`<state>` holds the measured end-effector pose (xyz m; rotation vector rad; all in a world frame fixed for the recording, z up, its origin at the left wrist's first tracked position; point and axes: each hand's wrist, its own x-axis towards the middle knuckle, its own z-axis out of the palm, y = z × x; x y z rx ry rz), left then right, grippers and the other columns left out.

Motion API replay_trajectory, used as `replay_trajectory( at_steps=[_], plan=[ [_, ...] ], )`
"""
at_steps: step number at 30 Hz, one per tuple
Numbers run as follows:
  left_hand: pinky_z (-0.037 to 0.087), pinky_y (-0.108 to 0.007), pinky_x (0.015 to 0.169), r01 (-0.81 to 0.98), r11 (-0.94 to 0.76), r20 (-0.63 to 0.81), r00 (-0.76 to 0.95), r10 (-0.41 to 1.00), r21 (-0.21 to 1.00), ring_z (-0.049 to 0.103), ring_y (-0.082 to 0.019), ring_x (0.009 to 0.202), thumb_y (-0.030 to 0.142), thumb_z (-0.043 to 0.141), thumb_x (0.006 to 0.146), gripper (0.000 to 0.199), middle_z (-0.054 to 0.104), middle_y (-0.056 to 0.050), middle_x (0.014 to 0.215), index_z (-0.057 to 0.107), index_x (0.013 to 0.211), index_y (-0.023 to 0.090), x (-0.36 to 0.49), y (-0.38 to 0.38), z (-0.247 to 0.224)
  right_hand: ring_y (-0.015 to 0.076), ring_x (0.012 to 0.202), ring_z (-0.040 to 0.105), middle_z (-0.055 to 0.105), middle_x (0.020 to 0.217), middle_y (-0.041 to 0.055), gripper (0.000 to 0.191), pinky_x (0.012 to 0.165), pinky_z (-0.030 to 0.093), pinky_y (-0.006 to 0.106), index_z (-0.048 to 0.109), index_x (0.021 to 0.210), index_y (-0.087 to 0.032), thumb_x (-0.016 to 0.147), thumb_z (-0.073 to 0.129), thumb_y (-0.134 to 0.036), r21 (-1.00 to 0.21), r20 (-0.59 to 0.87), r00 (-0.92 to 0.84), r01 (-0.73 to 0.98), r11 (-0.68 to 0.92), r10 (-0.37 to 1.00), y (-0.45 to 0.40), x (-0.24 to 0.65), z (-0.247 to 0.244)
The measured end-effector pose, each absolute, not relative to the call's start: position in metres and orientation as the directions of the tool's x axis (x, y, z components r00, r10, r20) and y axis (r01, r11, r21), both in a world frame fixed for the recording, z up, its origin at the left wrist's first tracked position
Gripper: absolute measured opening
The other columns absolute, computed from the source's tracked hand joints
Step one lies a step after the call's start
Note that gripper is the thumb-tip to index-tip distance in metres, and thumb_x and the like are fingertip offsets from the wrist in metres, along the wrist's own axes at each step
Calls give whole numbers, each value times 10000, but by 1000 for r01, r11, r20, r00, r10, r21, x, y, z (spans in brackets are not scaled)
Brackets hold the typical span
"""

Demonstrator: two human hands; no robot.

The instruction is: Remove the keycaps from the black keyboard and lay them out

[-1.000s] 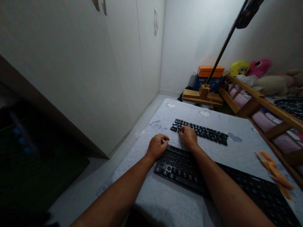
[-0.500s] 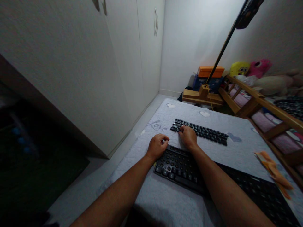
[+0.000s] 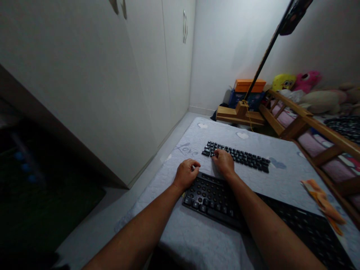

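The right hand, grip unclear, touches black square keycaps, its forearm crossing the black plastic keyboard, crumpled orange cloth beside it, left hand at its corner, digits apart.

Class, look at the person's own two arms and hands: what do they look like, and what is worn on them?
The left forearm and right forearm are bare as far as they show, with no sleeve. The left hand and right hand are ungloved. Neither wrist shows a watch or bracelet. Any rings are too small to make out.
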<state>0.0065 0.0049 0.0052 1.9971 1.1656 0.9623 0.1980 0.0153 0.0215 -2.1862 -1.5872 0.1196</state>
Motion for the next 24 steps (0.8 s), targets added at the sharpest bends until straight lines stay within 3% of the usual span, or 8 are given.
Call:
replay_trajectory(
  at_steps=[6,10,12,13,16,18,21,24],
  plan=[
    [484,-249,726,440,-420,282,346,895,793,590,-123,716,91,589,771,154,695,-11,848,707,817,178,6,6,4,210,860,641,733,914,89,226,798,446,294,719,882,-170,835,515,-253,-532,255,342,831,-164,904,2,201,52],
    [484,-247,723,444,-421,284,343,895,791,590,-122,711,90,592,768,152,691,-9,833,708,816,175,6,5,4,185,740,630,716,862,71,377,705,479,288,692,894,-167,863,325,-250,-664,281,343,744,-77,896,-25,207,80],
    [484,-246,719,446,-421,284,342,896,790,590,-120,704,93,594,771,147,691,-9,830,710,814,173,6,5,4,186,664,603,678,784,74,361,634,481,303,666,824,-165,857,327,-287,-871,251,358,489,48,899,-45,210,88],
    [485,-246,718,447,-421,283,344,895,790,591,-119,702,93,594,771,147,693,-10,834,710,814,172,6,5,4,190,677,598,651,739,65,357,637,479,303,661,794,-176,865,337,-309,-907,248,353,413,88,902,-57,211,91],
    [489,-246,719,448,-422,280,350,894,788,593,-118,700,97,594,774,147,697,-11,845,711,821,173,6,6,3,177,642,560,596,707,47,379,580,452,289,640,771,-199,909,344,-391,-942,207,409,328,68,889,-93,209,94],
    [492,-247,722,449,-419,277,350,895,789,594,-118,700,107,589,781,146,696,-11,841,712,827,173,6,6,2,159,538,501,545,624,20,426,495,406,272,631,811,-205,935,331,-479,-952,105,360,307,-12,927,-115,204,94],
    [495,-249,725,452,-411,269,346,899,792,591,-121,698,114,584,782,151,693,-9,824,714,831,175,6,6,2,148,542,514,534,617,-4,389,494,405,248,627,851,-215,921,409,-530,-921,41,280,382,-72,959,-141,193,93],
    [493,-247,716,456,-405,265,341,902,792,585,-121,694,124,591,783,141,692,-8,825,713,832,175,6,6,2,158,584,555,571,637,-4,337,540,432,254,624,843,-222,915,440,-496,-867,61,175,496,-34,983,-154,182,88]
  ],
)
